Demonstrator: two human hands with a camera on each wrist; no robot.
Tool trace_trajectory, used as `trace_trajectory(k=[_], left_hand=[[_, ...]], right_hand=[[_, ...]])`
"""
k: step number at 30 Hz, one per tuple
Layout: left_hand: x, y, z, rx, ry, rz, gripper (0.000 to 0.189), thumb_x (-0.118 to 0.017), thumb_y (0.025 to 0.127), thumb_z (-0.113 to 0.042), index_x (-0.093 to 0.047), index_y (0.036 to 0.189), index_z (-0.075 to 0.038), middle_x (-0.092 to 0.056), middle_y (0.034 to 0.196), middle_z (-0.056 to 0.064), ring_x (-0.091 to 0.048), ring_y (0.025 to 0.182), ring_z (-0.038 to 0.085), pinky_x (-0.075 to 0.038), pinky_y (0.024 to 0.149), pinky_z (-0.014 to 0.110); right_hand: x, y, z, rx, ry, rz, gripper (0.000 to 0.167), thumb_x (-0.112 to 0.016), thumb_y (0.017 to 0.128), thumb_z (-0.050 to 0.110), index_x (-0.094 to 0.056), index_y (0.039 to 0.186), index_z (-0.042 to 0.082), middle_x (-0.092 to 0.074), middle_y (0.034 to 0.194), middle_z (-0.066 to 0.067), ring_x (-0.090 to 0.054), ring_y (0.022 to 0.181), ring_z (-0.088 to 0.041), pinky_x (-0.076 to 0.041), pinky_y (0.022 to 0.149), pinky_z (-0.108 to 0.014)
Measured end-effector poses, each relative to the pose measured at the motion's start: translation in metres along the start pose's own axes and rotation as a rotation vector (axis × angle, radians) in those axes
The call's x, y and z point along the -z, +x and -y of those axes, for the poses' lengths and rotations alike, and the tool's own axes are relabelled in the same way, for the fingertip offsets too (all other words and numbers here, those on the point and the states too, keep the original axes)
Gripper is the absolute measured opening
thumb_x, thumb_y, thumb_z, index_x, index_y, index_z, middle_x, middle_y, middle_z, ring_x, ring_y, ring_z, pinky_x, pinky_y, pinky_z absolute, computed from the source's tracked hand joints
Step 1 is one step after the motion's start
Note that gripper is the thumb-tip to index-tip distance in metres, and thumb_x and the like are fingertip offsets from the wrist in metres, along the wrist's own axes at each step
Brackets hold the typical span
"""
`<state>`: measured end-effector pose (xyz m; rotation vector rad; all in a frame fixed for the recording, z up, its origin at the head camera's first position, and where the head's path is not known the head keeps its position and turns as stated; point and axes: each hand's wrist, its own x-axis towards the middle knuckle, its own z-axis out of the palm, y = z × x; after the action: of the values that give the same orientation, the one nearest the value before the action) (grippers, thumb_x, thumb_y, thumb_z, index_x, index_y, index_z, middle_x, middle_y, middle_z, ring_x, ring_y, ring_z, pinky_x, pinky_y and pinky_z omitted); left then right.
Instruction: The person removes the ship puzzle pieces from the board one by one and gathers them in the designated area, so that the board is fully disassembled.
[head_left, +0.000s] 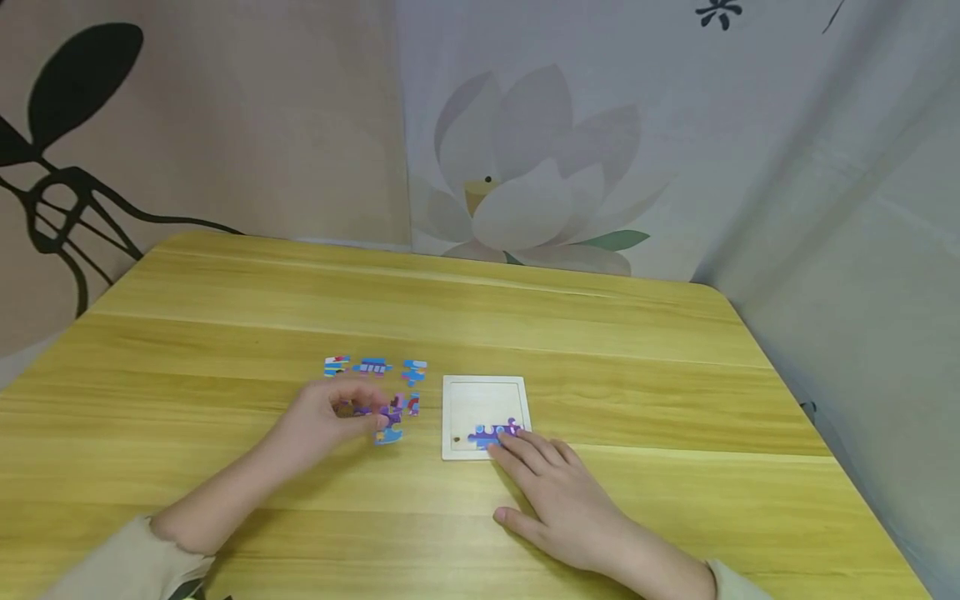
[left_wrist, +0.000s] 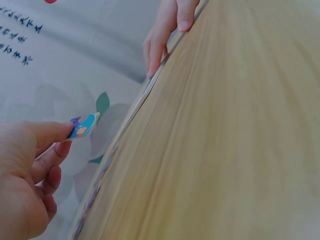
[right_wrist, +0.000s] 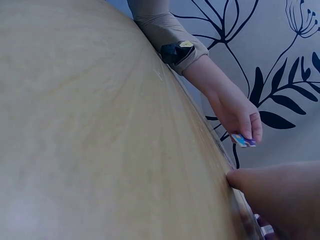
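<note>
Roomy table, left hand pinching piece (raised), right hand at tray edge

I see a yellow wood-grained bench, its far corners rounded, in front of pale hangings: a large whitish lotus printed mid-way, black leaves over on the left, loose folds down the right. The light is soft.
</note>
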<state>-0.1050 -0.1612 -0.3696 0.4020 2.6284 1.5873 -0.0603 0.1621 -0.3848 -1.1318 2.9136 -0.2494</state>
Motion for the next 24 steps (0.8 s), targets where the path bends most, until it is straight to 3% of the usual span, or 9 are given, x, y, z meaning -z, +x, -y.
trace_trajectory(k=[10, 14, 24], left_hand=[[0.022, -0.014, 0.011, 0.006, 0.050, 0.010, 0.021, -0.077, 0.081, -0.023, -0.073, 0.098, -0.011, -0.067, 0.095, -0.001, -0.057, 0.089, 0.020, -0.047, 0.077, 0.031], [0.032, -0.019, 0.016, 0.009, 0.093, 0.007, 0.023, -0.077, 0.082, -0.024, -0.073, 0.100, -0.012, -0.067, 0.101, -0.003, -0.059, 0.091, 0.017, -0.047, 0.080, 0.031], [0.053, -0.021, 0.028, 0.056, 0.083, 0.049, 0.024, -0.077, 0.081, -0.024, -0.072, 0.100, -0.010, -0.067, 0.099, 0.001, -0.059, 0.093, 0.020, -0.048, 0.078, 0.029]], right_hand=[[0.000, 0.000, 0.000, 0.003, 0.004, 0.006, 0.066, -0.045, 0.097, 0.053, -0.033, 0.150, 0.014, -0.028, 0.154, -0.002, -0.023, 0.140, -0.023, -0.021, 0.109, -0.048], [0.000, 0.001, -0.001, 0.007, 0.004, 0.002, 0.066, -0.045, 0.097, 0.052, -0.034, 0.149, 0.014, -0.028, 0.154, -0.002, -0.023, 0.140, -0.023, -0.022, 0.109, -0.048], [0.000, 0.001, -0.001, 0.011, -0.005, 0.003, 0.066, -0.045, 0.097, 0.053, -0.034, 0.149, 0.014, -0.029, 0.154, -0.002, -0.023, 0.140, -0.023, -0.022, 0.109, -0.047]])
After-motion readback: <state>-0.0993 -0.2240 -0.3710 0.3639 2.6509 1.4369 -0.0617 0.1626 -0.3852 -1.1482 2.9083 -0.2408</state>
